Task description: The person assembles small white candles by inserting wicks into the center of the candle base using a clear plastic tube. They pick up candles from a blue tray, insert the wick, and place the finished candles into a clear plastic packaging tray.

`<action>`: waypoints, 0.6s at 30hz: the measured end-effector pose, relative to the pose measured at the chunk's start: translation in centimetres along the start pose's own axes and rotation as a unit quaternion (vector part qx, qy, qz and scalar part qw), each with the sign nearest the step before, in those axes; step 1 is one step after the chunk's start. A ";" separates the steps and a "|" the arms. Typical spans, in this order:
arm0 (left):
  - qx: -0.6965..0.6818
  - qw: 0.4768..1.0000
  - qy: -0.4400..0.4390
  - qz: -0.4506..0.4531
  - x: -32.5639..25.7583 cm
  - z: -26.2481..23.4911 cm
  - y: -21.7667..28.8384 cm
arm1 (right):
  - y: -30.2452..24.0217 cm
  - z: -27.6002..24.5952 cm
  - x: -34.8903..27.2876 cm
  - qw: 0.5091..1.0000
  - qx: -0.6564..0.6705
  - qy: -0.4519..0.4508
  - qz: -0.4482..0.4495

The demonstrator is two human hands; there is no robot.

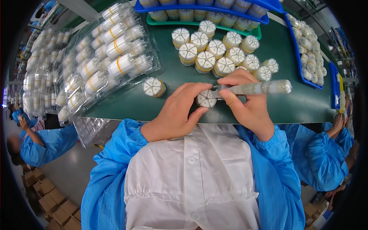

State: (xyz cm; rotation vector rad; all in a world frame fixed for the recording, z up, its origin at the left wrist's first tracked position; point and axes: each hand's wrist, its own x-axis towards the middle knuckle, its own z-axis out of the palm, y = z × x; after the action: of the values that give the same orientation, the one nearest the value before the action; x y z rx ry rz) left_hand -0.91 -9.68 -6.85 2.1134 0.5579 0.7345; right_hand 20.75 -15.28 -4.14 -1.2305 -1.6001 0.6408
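Observation:
My left hand [177,111] curls its thumb and forefinger round a short white cylinder [206,100], whose round top is split into wedge-shaped segments. The cylinder stands near the table's front edge. In my right hand [247,103] is a tool with a long, pale, tape-wrapped handle [270,87] pointing right. Its flat, narrow metal end lies at the cylinder's top; the exact kind of tool is not clear. A similar cylinder with a yellow band [154,87] stands alone to the left of my left hand. Several more banded cylinders [205,61] stand grouped just beyond my hands.
Clear plastic trays [147,42] of white, yellow-banded cylinders are stacked at left on the green table [303,109]. Blue and green trays [214,7] of cylinders stand at the back. A blue tray [287,34] of white parts lies at right. Co-workers in blue sleeves [322,153] sit on both sides.

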 end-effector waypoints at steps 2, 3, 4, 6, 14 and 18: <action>0.010 1.000 0.002 0.020 0.0 0.0 -0.2 | -0.3 0.0 0.0 0.999 0.008 -0.014 0.029; 0.014 0.999 0.004 0.031 0.1 0.0 -0.2 | -0.4 -0.1 0.0 0.999 0.003 -0.023 0.038; 0.008 0.999 0.017 0.038 0.0 0.1 -0.3 | -0.4 -0.2 0.1 0.998 -0.001 -0.033 0.046; -0.004 0.998 0.044 0.050 0.0 0.4 -0.2 | -0.6 -0.2 0.2 0.998 -0.026 -0.042 0.031; 0.037 0.999 0.031 -0.007 0.2 0.3 0.3 | -0.6 -0.5 0.2 0.999 -0.027 -0.025 0.023; 0.018 1.000 -0.001 0.011 0.1 -0.1 0.2 | -0.3 -0.7 0.4 1.000 -0.010 -0.011 0.003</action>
State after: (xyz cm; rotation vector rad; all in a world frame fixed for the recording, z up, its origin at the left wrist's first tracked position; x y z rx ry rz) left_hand -0.85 -9.67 -6.59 2.1567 0.5514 0.7406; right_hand 21.27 -15.13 -3.46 -1.2464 -1.6249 0.6447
